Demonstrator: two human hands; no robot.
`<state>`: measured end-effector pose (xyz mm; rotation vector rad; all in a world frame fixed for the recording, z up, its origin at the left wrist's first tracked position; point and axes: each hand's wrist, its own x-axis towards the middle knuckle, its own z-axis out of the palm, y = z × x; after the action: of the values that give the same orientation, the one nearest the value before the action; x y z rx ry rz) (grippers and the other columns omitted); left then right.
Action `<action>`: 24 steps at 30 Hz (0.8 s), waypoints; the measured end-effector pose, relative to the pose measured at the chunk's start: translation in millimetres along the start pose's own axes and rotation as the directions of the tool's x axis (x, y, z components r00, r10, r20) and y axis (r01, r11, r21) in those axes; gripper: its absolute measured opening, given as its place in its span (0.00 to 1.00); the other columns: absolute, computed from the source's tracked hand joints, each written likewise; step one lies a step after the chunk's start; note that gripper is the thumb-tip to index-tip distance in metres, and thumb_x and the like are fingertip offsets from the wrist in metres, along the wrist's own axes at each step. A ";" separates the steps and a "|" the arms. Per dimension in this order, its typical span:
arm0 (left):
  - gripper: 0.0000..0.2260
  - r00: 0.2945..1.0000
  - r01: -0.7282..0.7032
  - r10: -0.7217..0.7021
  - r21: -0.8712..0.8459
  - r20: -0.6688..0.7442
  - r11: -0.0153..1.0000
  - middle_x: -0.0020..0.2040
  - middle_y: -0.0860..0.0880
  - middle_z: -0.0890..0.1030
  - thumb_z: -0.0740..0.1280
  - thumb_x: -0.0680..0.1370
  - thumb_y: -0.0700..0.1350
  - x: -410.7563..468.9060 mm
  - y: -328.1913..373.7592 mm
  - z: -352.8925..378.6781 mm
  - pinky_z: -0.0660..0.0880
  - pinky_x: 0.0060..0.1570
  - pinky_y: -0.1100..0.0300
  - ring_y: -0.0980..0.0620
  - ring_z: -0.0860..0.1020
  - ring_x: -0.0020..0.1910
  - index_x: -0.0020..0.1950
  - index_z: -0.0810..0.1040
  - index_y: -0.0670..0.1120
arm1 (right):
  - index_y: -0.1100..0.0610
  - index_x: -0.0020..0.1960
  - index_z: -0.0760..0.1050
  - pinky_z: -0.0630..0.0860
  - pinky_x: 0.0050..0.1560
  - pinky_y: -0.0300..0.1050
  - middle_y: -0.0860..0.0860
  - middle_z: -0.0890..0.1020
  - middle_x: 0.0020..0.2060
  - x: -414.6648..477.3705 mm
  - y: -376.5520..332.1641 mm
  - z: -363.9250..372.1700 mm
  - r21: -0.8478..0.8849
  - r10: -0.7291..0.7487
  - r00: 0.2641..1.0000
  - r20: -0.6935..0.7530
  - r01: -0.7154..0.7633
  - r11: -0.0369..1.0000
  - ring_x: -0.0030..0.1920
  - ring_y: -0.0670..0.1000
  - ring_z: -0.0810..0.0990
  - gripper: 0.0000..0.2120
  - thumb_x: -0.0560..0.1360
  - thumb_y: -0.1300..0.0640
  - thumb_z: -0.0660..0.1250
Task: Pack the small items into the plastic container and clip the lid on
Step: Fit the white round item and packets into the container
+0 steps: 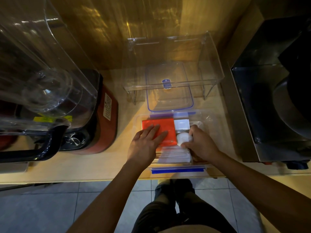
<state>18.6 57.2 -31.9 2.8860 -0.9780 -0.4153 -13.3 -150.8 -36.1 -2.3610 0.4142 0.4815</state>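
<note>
A clear plastic container (208, 125) with blue clips stands at the counter's front edge. Inside lie an orange flat box (158, 122), a white box (181, 124) and a stack of white paper packets (173, 154). My left hand (146, 143) rests flat on the orange box, fingers spread. My right hand (200, 143) is inside the container, curled around a white round item (182, 137). The clear lid (170, 96) with a blue seal lies just behind the container, partly under a clear acrylic stand.
A clear acrylic stand (173, 68) sits at the back over the lid. A red blender (94, 118) with a clear jug fills the left. A dark steel appliance (272, 105) stands at the right. The counter's edge runs just below the container.
</note>
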 end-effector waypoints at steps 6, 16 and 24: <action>0.30 1.000 0.003 -0.003 0.005 0.005 1.000 0.78 0.48 0.55 0.63 0.78 0.54 -0.3 0.2 -0.3 0.55 0.71 0.48 0.47 0.52 0.76 0.75 0.51 0.58 | 0.54 0.46 0.67 0.63 0.33 0.38 0.52 0.73 0.42 5.9 2.3 -0.3 0.000 -0.034 0.999 -0.026 0.034 0.999 0.41 0.49 0.71 0.17 0.66 0.55 0.75; 0.27 1.000 -0.003 0.003 0.007 -0.025 1.000 0.77 0.49 0.57 0.61 0.79 0.50 1.1 -0.9 1.8 0.57 0.71 0.49 0.47 0.54 0.76 0.74 0.54 0.58 | 0.57 0.50 0.72 0.70 0.43 0.46 0.54 0.78 0.50 2.3 -2.4 -14.5 -0.226 -0.097 0.995 -0.022 0.089 0.970 0.51 0.55 0.77 0.15 0.68 0.51 0.71; 0.29 1.000 -0.005 0.005 -0.003 -0.021 1.000 0.77 0.48 0.57 0.63 0.78 0.52 0.8 -1.3 3.0 0.57 0.71 0.48 0.47 0.54 0.76 0.75 0.53 0.58 | 0.50 0.60 0.73 0.68 0.59 0.48 0.51 0.82 0.56 4.1 4.0 -27.0 -0.749 -0.247 0.952 0.182 0.297 0.592 0.56 0.52 0.78 0.18 0.71 0.52 0.67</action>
<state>19.2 57.8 -35.2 2.8787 -0.9811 -0.3852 -5.2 -172.6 -21.4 -3.1563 -0.2761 0.6715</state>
